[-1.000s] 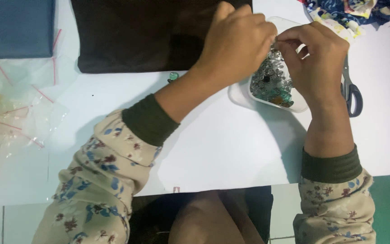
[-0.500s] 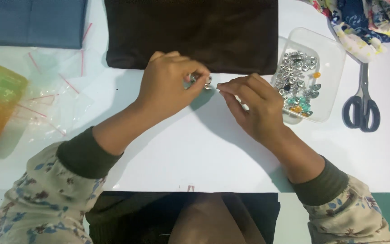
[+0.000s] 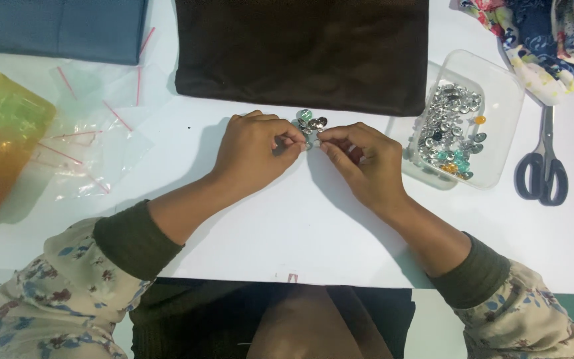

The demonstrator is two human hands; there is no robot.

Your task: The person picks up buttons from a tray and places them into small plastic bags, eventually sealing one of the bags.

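From the head camera, the left hand and right hand met fingertip to fingertip, both pinched narrowly on a small cluster of metal buttons on the white table, below the dark brown cloth; its long axis could not be told; right of them a clear plastic tray held loose silver and coloured buttons; scissors lay beside it.
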